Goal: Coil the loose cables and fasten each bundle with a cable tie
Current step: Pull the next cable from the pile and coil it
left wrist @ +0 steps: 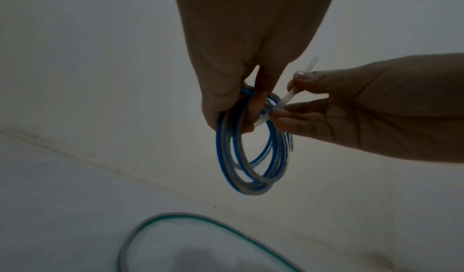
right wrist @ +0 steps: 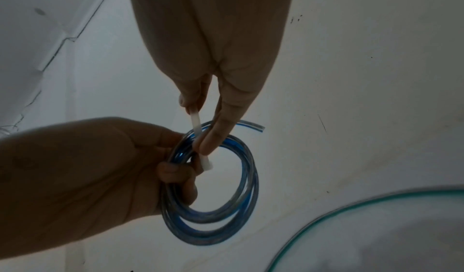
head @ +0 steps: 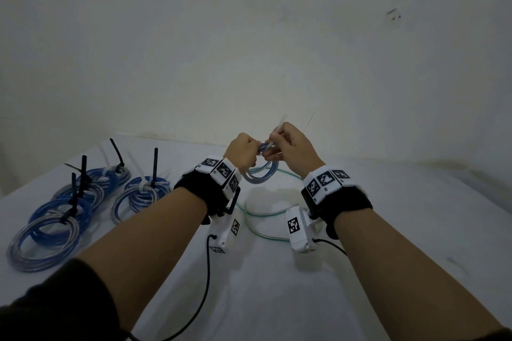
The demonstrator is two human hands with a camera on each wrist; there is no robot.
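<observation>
Above the table my left hand grips a small coil of blue and clear cable, its loop hanging below the fingers. My right hand pinches a white cable tie between thumb and forefinger. The tie runs through the coil beside my left fingers, and its square head sits inside the loop. A loose green and clear cable lies on the table under both hands.
Several coiled blue and clear bundles lie at the left of the white table, most with black ties sticking up. A pale wall rises right behind the table. Black wrist-camera leads hang below my forearms.
</observation>
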